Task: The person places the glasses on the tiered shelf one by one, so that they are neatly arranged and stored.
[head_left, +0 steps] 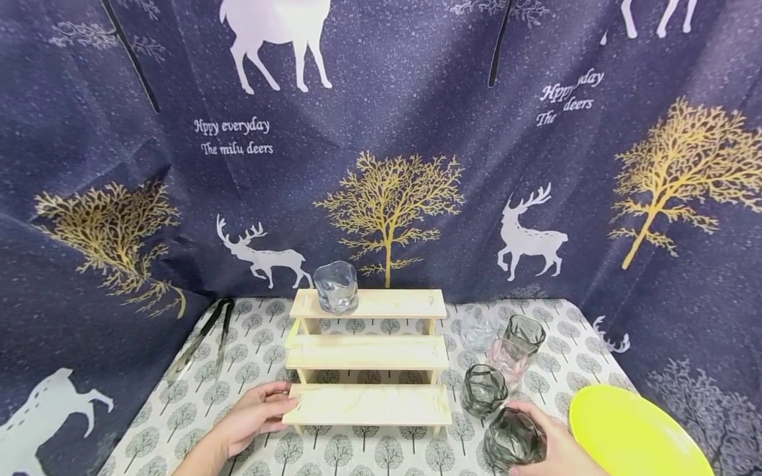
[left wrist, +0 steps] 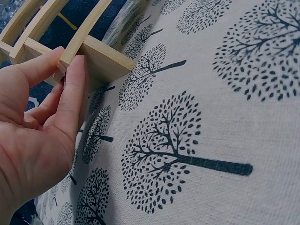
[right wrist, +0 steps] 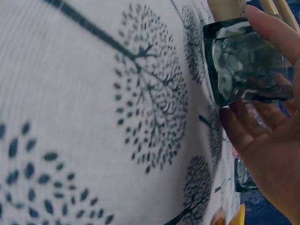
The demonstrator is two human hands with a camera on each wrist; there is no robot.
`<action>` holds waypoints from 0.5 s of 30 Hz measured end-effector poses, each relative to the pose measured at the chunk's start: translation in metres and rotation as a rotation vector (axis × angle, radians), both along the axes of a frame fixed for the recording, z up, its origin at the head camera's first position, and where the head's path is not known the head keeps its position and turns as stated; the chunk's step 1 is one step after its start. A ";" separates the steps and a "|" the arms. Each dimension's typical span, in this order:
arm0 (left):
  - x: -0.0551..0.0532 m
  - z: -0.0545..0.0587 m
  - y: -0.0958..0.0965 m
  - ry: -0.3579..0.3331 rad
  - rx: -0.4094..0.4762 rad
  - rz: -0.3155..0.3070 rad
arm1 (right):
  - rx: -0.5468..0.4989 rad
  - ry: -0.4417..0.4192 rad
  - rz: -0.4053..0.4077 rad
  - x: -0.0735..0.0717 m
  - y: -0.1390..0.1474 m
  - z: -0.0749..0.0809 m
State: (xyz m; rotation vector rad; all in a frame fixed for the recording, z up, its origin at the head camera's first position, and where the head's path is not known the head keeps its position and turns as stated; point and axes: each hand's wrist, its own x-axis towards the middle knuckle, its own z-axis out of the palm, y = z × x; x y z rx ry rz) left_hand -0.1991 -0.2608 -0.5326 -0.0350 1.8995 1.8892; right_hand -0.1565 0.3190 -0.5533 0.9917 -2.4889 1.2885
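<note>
My left hand (head_left: 256,413) pinches the left end of the bottom step of a three-step wooden rack (head_left: 369,404). In the left wrist view the thumb and fingers (left wrist: 74,101) lie on either side of the step's corner (left wrist: 70,54). At the lower right, my right hand (head_left: 553,441) grips a dark grey glass tumbler (head_left: 513,437); the right wrist view has the thumb on one side of the tumbler (right wrist: 251,61) and fingers on the other. Whether it touches the cloth cannot be told. On the top step's left part stands a clear bluish tumbler (head_left: 337,287).
Beyond the held tumbler stand another grey tumbler (head_left: 485,391), a pinkish one (head_left: 508,360), a clear one (head_left: 479,329) and a further grey one (head_left: 525,334). A yellow plate (head_left: 637,430) lies at the right. Dark tongs (head_left: 205,334) lie at the left.
</note>
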 end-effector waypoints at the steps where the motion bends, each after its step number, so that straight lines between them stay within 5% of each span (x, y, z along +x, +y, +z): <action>1: 0.000 0.000 0.000 0.000 0.000 0.001 | -0.008 0.005 0.018 -0.001 0.001 -0.002; 9: 0.000 -0.003 -0.001 0.004 -0.003 0.001 | -0.099 0.002 0.173 -0.008 0.008 -0.009; 15: -0.001 -0.004 -0.001 0.005 -0.007 0.001 | -0.133 -0.079 0.138 -0.004 0.005 -0.006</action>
